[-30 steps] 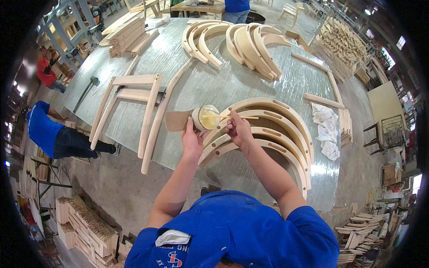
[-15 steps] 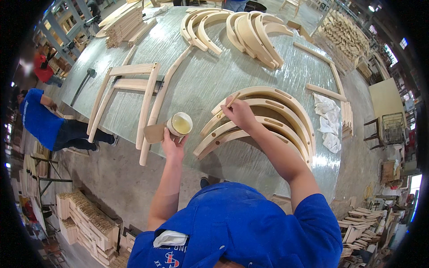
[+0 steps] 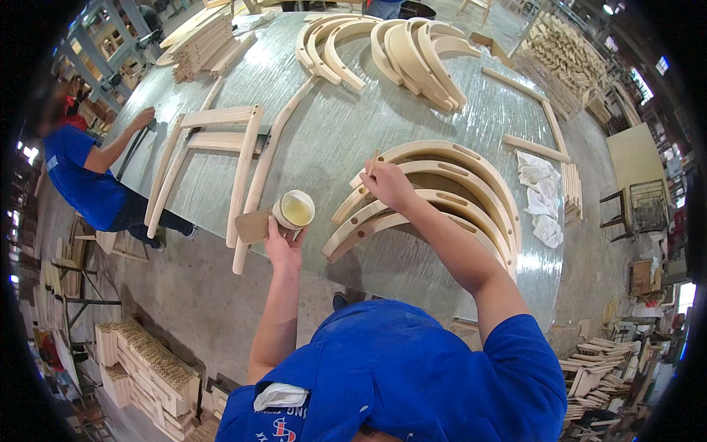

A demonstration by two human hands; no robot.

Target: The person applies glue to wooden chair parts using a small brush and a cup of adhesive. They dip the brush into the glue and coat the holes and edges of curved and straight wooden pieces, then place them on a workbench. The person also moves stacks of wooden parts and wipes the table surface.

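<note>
My left hand [image 3: 283,249] is closed around a small white cup [image 3: 307,220] with pale yellow liquid inside. A flat brown piece [image 3: 252,227] juts out on the cup's left, by my thumb. My right hand [image 3: 390,186] pinches a thin wooden stick [image 3: 373,159], which points up near the left end of the curved wooden pieces [image 3: 477,162]. Several of these arcs stand in a nested row on the table, with slots and round holes along their edges. Whether the stick's lower tip touches the wood is hidden by my fingers.
On the film-covered table [image 3: 309,155], a wooden frame [image 3: 221,116] lies to the left. Further arcs [image 3: 412,59] and stacked sticks [image 3: 206,55] sit at the back. White cloths [image 3: 541,195] lie at the right. A co-worker [image 3: 85,173] in blue stands at the left edge.
My right hand has shifted slightly left, and the stick has turned more upright. At the left, the co-worker has leaned in and put a hand on the dark tool on the table.
</note>
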